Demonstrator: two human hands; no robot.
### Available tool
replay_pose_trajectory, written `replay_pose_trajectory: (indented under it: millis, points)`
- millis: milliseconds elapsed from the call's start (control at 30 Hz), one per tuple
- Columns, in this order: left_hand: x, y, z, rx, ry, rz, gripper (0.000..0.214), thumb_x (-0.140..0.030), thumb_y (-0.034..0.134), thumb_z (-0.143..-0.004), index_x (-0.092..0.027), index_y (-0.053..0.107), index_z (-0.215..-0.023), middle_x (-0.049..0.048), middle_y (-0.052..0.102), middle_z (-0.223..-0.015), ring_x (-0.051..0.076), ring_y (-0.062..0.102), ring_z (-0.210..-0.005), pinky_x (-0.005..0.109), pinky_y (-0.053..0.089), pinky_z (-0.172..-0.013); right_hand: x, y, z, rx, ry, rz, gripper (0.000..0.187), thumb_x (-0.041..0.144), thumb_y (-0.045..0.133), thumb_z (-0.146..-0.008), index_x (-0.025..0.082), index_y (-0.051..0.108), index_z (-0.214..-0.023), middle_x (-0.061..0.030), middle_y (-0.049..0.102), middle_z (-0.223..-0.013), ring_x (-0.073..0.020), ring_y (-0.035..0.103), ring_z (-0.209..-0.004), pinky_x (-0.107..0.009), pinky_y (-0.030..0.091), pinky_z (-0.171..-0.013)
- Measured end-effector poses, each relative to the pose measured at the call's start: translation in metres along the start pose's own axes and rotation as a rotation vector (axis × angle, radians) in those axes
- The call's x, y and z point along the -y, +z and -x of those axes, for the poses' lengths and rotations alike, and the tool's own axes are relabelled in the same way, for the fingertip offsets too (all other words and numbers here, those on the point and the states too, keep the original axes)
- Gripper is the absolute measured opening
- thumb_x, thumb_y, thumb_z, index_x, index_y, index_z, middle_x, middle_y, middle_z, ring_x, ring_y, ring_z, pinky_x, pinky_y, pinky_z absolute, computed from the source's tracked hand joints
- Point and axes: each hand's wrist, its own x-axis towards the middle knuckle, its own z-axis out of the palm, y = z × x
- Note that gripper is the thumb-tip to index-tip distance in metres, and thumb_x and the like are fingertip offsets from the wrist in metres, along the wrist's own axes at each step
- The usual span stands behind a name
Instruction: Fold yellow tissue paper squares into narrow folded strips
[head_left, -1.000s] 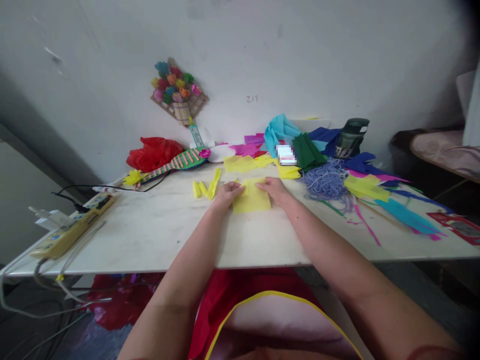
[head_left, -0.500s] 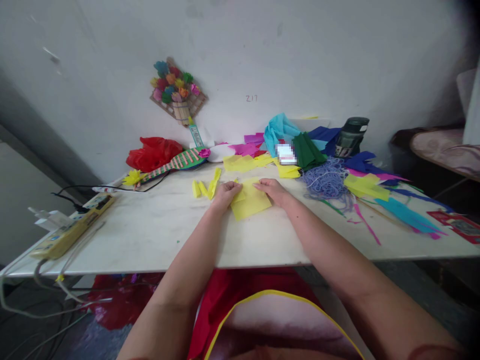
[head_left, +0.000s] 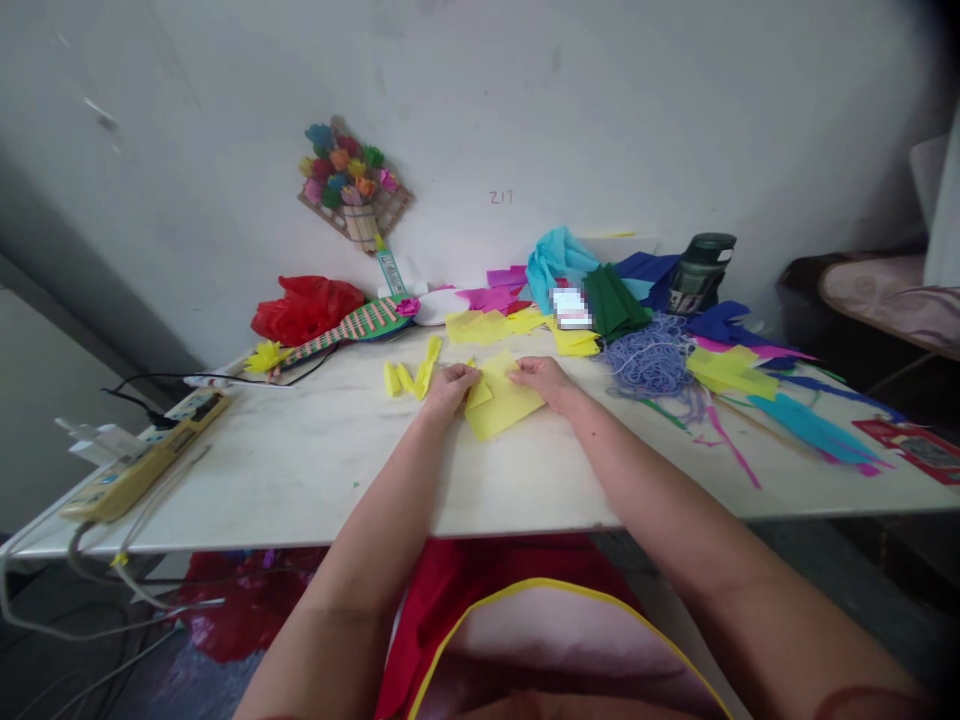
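Observation:
A thin sheet of yellow crepe paper (head_left: 504, 405) spans the gap between my two hands, just over the table (head_left: 300, 470). My left hand (head_left: 451, 387) pinches its left side, where a smaller folded yellow piece lies against the sheet. At the upper right edge, my right hand (head_left: 543, 378) grips the same sheet between thumb and fingers. Several small yellow paper rolls (head_left: 405, 378) lie just left of my left hand. Behind the sheet are flat yellow paper pieces (head_left: 480, 326).
Purple yarn (head_left: 652, 355), dark green paper (head_left: 615, 302) and a dark bottle (head_left: 701, 272) stand or lie at the back right. A power strip (head_left: 146, 455) with cables is at the left edge. A green striped craft piece (head_left: 360, 325) lies near a red plastic bag (head_left: 304, 308).
The yellow sheet has tilted slightly between my hands. Both hands keep almost the same place and grip.

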Motion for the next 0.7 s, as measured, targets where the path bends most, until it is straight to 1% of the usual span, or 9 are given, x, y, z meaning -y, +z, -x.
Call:
replay_pose_trajectory:
  millis: [167, 333, 400, 600, 700]
  points:
    - [-0.0006, 0.0007, 0.0002, -0.022, 0.003, 0.05, 0.024, -0.035, 0.064, -0.059, -0.016, 0.052, -0.063, -0.0054, 0.044, -0.045, 0.006, 0.039, -0.039, 0.02, 0.027, -0.041, -0.0022, 0.0, -0.0023, -0.005, -0.005, -0.043, 0.026, 0.029, 0.07, -0.057, 0.017, 0.069, -0.08, -0.001, 0.067, -0.068, -0.0152, 0.06, -0.06, -0.028, 0.047, -0.06]
    - [0.0009, 0.0003, -0.0008, -0.024, 0.008, 0.089, 0.024, -0.034, 0.064, -0.06, -0.015, 0.052, -0.063, -0.0051, 0.046, -0.046, 0.005, 0.038, -0.039, 0.019, 0.026, -0.04, -0.0028, 0.0011, -0.0038, -0.048, -0.046, -0.024, 0.031, 0.026, 0.07, -0.056, 0.017, 0.07, -0.085, -0.0025, 0.068, -0.075, -0.0142, 0.059, -0.067, -0.028, 0.046, -0.067]
    - [0.0015, 0.0, -0.0014, -0.026, 0.007, 0.099, 0.024, -0.035, 0.065, -0.06, -0.015, 0.052, -0.064, -0.005, 0.046, -0.046, 0.005, 0.039, -0.039, 0.019, 0.024, -0.04, -0.0013, 0.0015, -0.0027, -0.048, -0.07, 0.005, 0.03, 0.025, 0.068, -0.056, 0.017, 0.071, -0.085, -0.0029, 0.069, -0.078, -0.0139, 0.058, -0.069, -0.028, 0.044, -0.069]
    - [0.0035, -0.0013, -0.0045, -0.031, 0.02, 0.097, 0.026, -0.036, 0.066, -0.058, -0.015, 0.054, -0.064, -0.005, 0.047, -0.046, 0.005, 0.038, -0.04, 0.02, 0.024, -0.04, 0.0018, 0.0012, 0.0001, -0.042, -0.102, 0.08, 0.026, 0.021, 0.062, -0.059, 0.017, 0.071, -0.083, -0.0033, 0.068, -0.078, -0.0129, 0.055, -0.069, -0.027, 0.042, -0.067]
    - [0.0049, -0.0017, -0.0057, -0.019, 0.027, 0.112, 0.027, -0.037, 0.067, -0.058, -0.014, 0.055, -0.065, -0.004, 0.049, -0.048, 0.006, 0.041, -0.041, 0.02, 0.026, -0.041, 0.0023, 0.001, 0.0009, -0.032, -0.107, 0.123, 0.027, 0.019, 0.058, -0.06, 0.016, 0.071, -0.082, -0.0036, 0.068, -0.078, -0.0127, 0.055, -0.069, -0.026, 0.041, -0.067]
